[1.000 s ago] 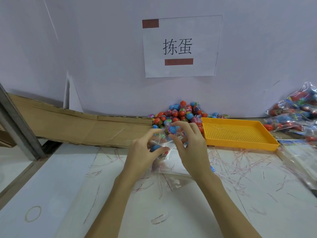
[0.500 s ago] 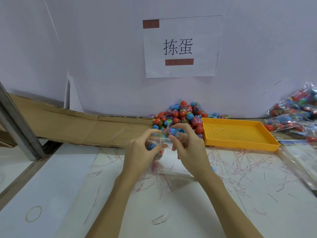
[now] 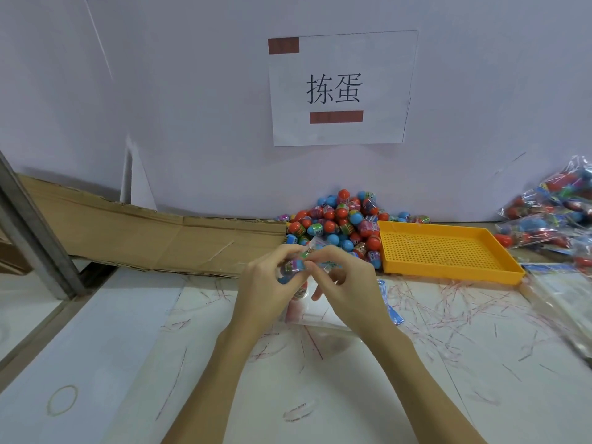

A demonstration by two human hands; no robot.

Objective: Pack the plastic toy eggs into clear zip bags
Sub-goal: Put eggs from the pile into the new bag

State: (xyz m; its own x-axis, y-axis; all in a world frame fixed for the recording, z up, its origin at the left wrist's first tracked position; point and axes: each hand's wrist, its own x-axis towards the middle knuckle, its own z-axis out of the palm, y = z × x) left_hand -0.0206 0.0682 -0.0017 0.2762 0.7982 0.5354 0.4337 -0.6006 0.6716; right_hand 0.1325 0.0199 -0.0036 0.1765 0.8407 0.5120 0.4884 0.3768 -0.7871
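Note:
A pile of red, blue and green plastic toy eggs (image 3: 339,222) lies against the back wall. In front of it my left hand (image 3: 269,283) grips a small clear zip bag (image 3: 296,269) with eggs inside, held above the table. My right hand (image 3: 346,283) pinches the top edge of the same bag, thumb and forefinger close to my left fingers. More flat clear bags (image 3: 315,315) lie on the table under my hands, partly hidden.
An orange perforated tray (image 3: 448,270) sits right of the pile. Filled bags (image 3: 554,213) are heaped at the far right, with flat bags (image 3: 563,296) below. Cardboard (image 3: 144,238) lies at the left. Red tear strips (image 3: 448,309) litter the table. A rubber band (image 3: 62,400) lies near left.
Both hands have drawn closer together at the bag's top. The right hand has let the egg drop in and now pinches the bag's edge.

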